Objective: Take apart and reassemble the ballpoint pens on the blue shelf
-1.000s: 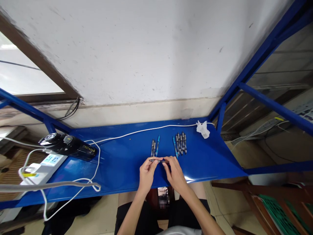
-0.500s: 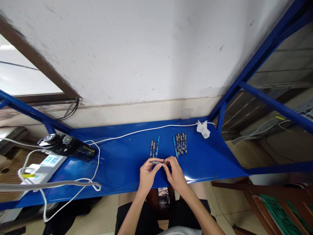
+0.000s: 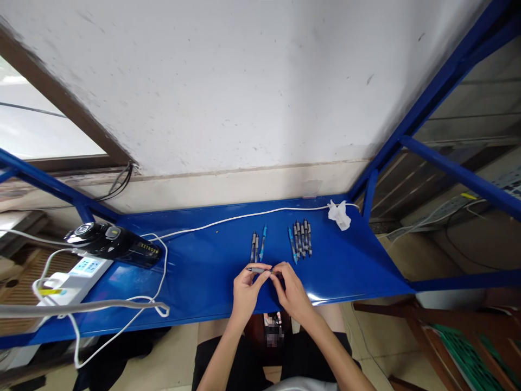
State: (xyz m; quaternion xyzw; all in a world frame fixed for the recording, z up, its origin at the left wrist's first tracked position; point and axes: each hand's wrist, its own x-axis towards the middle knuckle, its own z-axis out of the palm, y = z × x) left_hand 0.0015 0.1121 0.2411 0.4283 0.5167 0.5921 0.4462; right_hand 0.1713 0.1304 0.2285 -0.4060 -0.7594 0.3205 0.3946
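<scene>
One grey pen [image 3: 258, 270] is lying sideways, nine to three o'clock, between the fingers [image 3: 280, 266] of the left hand [image 3: 245, 290] and right hand [image 3: 293, 290], both pinching it over the worktop [image 3: 199, 271]; loose pens [image 3: 302, 239] are resting at one o'clock.

A pen [image 3: 257, 270] lies between the left hand [image 3: 245, 290] and right hand [image 3: 294, 293]; beyond them on the desk [image 3: 195, 271], three pens [image 3: 262, 241] lie left of a larger pen row [image 3: 302, 238]. A tissue [image 3: 338, 215] lies farther right, toward the back; the bottle [image 3: 118, 244] and power strip [image 3: 77, 285] are at the left end.
</scene>
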